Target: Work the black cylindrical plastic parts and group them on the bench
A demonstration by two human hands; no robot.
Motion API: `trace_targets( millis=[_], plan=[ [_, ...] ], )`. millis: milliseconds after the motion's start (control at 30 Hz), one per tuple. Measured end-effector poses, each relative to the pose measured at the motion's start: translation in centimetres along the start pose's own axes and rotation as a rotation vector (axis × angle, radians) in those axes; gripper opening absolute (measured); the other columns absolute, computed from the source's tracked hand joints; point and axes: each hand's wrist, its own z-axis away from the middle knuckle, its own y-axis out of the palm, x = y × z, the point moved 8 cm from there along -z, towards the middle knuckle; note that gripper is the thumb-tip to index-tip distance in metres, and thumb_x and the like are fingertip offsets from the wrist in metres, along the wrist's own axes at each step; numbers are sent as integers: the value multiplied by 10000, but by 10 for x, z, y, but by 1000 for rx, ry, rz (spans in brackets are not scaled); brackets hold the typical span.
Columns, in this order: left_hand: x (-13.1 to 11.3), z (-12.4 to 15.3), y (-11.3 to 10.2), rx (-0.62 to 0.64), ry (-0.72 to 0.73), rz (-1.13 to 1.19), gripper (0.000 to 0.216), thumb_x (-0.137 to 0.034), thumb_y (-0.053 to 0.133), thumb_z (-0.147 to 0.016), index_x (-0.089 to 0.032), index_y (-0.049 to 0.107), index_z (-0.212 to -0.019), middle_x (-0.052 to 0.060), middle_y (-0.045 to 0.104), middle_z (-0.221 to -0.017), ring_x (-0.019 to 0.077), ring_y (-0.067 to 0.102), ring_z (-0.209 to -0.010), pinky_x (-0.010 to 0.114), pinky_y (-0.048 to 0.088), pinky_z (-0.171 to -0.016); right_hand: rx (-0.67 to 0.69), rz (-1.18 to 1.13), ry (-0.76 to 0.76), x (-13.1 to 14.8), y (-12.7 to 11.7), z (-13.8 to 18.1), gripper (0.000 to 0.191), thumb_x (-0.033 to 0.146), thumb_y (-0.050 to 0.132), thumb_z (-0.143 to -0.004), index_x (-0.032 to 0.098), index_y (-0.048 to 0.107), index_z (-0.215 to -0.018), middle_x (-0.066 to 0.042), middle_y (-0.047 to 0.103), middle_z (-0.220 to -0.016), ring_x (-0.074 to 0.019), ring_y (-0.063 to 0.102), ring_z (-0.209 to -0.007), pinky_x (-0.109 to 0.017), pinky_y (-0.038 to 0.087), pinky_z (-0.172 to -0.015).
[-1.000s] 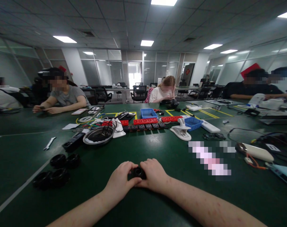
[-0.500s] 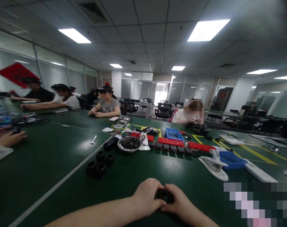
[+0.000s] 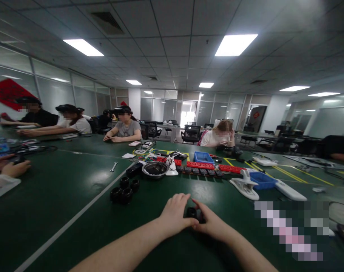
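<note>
Both my hands meet over a small black ring-shaped part on the green table. My left hand curls round its left side, thumb and fingers pinched on it. My right hand grips its right side the same way. Much of the part is hidden between my fingers. A cluster of similar black rings lies on the table to the left of my hands, well apart from them.
Beyond my hands lie a metal bowl, red and black power strips, blue trays, a white clamp and a wrench. Several people sit round the table; another person's hand rests at the left edge.
The view has swung left and tilted up, then settled a little lower. My two hands have stayed closed together on the black part throughout.
</note>
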Motion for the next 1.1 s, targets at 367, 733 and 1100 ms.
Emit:
trace_targets(
  millis=[367,733,1100],
  plan=[
    [-5,-14,0,66,39,-47,309,-354,615,-713,-251,619,-1005,18,615,-954,214,521,-934,278,390,-788,168,14,10,5,-4,-12,495,166,694,-601,175,557,-1077,-11,604,-910,-171,566,-802,-246,441,-690],
    [1,-19,17,46,-58,-122,198,-304,551,-773,-187,601,-925,42,604,-898,211,525,-886,301,371,-785,-58,360,102,1,-5,-12,293,368,625,-656,135,584,-829,-68,617,-754,-232,567,-732,-336,377,-694],
    [-4,-22,14,233,121,81,279,-243,545,-787,-246,571,-1065,2,600,-975,170,520,-938,254,382,-817,84,344,-125,-1,-6,-12,331,386,721,-603,179,612,-838,2,590,-798,-146,541,-728,-213,384,-608]
  ],
)
